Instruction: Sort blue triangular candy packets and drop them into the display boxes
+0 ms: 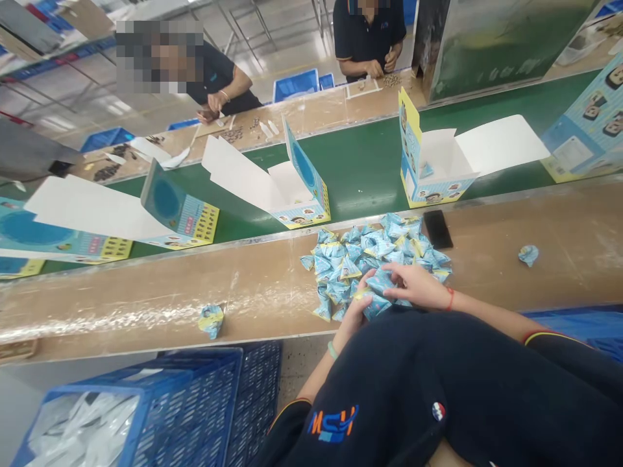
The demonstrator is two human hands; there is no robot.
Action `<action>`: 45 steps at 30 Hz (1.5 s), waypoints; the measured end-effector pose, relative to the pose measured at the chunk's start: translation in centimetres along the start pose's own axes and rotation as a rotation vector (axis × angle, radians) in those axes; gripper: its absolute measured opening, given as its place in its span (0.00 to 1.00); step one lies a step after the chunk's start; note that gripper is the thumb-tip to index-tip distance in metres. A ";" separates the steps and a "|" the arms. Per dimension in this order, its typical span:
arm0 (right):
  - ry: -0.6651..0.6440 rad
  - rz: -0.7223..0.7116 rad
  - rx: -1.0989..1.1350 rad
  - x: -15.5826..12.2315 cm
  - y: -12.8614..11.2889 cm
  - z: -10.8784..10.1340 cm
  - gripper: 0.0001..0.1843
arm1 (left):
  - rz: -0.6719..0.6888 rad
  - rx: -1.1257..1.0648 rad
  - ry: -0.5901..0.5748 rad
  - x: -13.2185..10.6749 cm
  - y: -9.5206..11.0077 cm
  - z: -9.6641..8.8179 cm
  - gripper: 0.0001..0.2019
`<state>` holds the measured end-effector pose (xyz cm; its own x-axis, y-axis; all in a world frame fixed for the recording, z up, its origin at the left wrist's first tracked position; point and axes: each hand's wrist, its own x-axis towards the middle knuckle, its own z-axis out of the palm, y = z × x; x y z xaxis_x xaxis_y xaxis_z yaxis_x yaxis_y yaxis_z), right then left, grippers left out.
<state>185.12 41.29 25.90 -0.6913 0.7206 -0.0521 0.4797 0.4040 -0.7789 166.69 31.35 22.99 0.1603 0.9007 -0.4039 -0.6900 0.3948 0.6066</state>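
A pile of small blue-and-yellow pyramid-shaped packets (335, 253) lies on the brown bench before me. At the pile's near edge, my left hand (357, 308) is closed around a blue packet (376, 306), its fingers partly hidden. Close beside it, my right hand (416, 285) is closed with thumb and fingers on another blue packet (381, 281). The two held packets touch or nearly touch. A dark flat rectangular object (438, 229) rests at the pile's right edge.
Open printed boxes (299, 211) stand on the green conveyor (360, 155), one (435, 188) with a packet inside. Single packets lie left (211, 321) and right (528, 255) on the bench. Blue crates (189, 402) stand below left. Two people (372, 39) work with small parts across the conveyor.
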 end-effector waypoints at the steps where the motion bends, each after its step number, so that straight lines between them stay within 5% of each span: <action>1: 0.003 0.013 0.033 -0.2 -0.1 0.1 0.22 | 0.006 0.001 -0.021 0.0 0.0 0.2 0.46; 4: 0.214 -0.014 0.195 -0.7 -0.7 -1.7 0.20 | 0.077 -0.001 -0.026 0.1 0.3 0.4 0.41; 7: 0.392 -0.088 0.484 -1.3 -1.3 -5.9 0.24 | 0.137 -0.021 -0.002 0.3 0.3 -0.1 0.35; 12: 0.391 -0.118 0.473 -1.3 -1.3 -10.4 0.23 | 0.114 -0.076 0.067 0.6 -0.2 -1.1 0.29; 24: 0.183 -0.139 -0.007 4.0 4.0 -3.4 0.28 | 0.237 -0.105 0.275 1.1 -0.1 -1.0 0.26; 28: 0.207 -0.155 -0.039 4.2 2.5 -1.8 0.29 | 0.366 -0.044 0.348 2.0 -0.6 -0.7 0.21; 32: -0.096 -0.142 0.205 2.7 -0.4 -0.2 0.23 | 0.542 0.047 0.300 3.1 -1.3 -0.1 0.21; 35: -0.017 -0.121 0.355 1.7 -1.5 -1.2 0.20 | 0.592 0.082 0.208 3.4 -0.6 0.2 0.29; 39: 0.125 -0.097 0.661 1.0 -1.5 -6.1 0.27 | 0.664 0.170 0.241 2.6 1.9 -0.2 0.39; 42: 0.266 -0.106 0.576 0.7 -1.3 -9.1 0.25 | 0.649 0.256 0.298 2.0 3.3 -1.1 0.37; 45: 0.385 -0.084 0.491 0.6 -1.0 -10.0 0.23 | 0.639 0.298 0.319 2.0 3.4 -2.2 0.35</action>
<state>189.63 46.92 32.87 -0.4283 0.8856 0.1795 0.0649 0.2283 -0.9714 163.15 34.10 22.74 -0.4472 0.8922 -0.0638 -0.3537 -0.1109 0.9288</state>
